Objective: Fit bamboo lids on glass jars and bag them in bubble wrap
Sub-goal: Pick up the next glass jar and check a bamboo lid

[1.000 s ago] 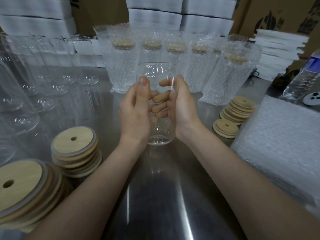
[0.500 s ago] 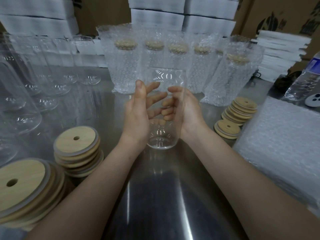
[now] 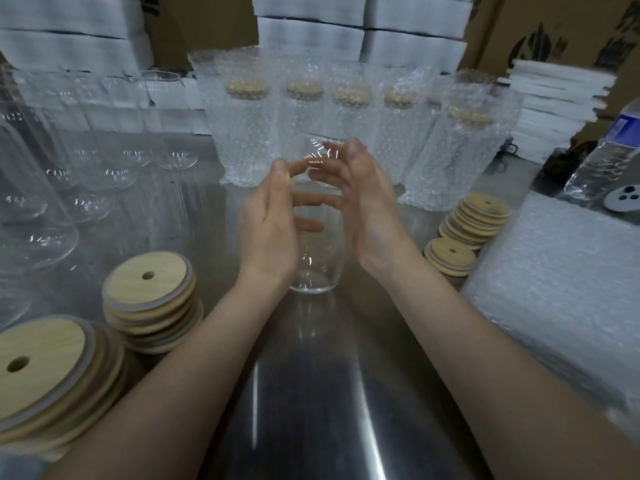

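Observation:
A clear glass jar [image 3: 313, 271] without a lid stands upright at the middle of the steel table [image 3: 311, 393]. My left hand [image 3: 270, 230] flanks its left side, thumb up, with nearly straight fingers reaching behind the glass. On the other side, my right hand [image 3: 367, 216] lays its outstretched fingers across the jar's upper part. Stacks of bamboo lids with a centre hole sit at the left [image 3: 149, 285], the near left [image 3: 41, 362] and the right [image 3: 474, 216]. Several lidded jars in bubble wrap bags [image 3: 246, 133] stand in a row behind.
Several empty glass jars [image 3: 114, 174] crowd the left of the table. A pile of flat bubble wrap bags [image 3: 554, 289] lies at the right, with a plastic water bottle [image 3: 609, 161] beyond it. White foam stacks [image 3: 554, 109] and cardboard boxes line the back.
Both hands have loosened: fingers that were curled round the jar now lie straighter and more spread. The jar stays in about the same spot.

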`<act>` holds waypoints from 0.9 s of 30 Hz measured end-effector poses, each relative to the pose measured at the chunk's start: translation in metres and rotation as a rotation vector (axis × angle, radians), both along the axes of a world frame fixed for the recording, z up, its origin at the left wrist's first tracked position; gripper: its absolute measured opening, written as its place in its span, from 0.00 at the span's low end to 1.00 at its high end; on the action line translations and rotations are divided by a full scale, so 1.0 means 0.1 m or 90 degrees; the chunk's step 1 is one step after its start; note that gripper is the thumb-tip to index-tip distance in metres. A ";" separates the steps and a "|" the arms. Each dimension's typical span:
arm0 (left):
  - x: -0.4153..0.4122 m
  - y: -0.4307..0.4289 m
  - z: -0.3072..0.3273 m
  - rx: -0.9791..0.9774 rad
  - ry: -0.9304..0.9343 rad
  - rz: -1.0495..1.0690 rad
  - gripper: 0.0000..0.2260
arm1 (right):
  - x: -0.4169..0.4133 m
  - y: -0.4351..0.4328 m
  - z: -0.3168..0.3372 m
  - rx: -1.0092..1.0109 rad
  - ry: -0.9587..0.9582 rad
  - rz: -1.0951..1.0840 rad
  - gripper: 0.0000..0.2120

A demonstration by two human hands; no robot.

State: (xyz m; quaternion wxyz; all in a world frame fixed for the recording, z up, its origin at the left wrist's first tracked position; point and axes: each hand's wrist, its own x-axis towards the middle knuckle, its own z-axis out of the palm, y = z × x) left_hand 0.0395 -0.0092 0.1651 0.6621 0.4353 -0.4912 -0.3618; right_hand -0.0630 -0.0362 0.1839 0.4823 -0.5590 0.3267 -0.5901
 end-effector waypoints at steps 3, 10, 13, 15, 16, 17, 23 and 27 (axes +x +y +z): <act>0.03 0.00 -0.02 -0.028 -0.081 0.053 0.21 | 0.00 0.01 -0.01 -0.006 0.015 -0.005 0.25; 0.09 0.02 -0.02 -0.071 -0.307 0.130 0.33 | -0.05 0.01 0.02 0.001 -0.058 0.010 0.27; 0.09 0.03 0.01 -0.079 -0.349 0.143 0.37 | -0.08 0.02 0.04 0.019 -0.043 -0.001 0.27; 0.09 0.04 0.03 -0.091 -0.380 0.157 0.38 | -0.09 0.02 0.05 0.023 -0.028 -0.017 0.25; 0.09 0.05 0.03 -0.096 -0.394 0.163 0.38 | -0.09 0.02 0.05 0.021 -0.026 -0.025 0.23; 0.09 0.06 0.04 -0.100 -0.404 0.169 0.38 | -0.10 0.02 0.05 0.020 -0.024 -0.032 0.21; 0.09 0.03 0.01 -0.151 -0.542 0.200 0.39 | -0.06 0.07 0.07 0.048 -0.020 -0.089 0.16; 0.09 -0.02 -0.03 -0.184 -0.603 0.242 0.38 | -0.06 0.06 0.07 0.052 -0.009 -0.127 0.11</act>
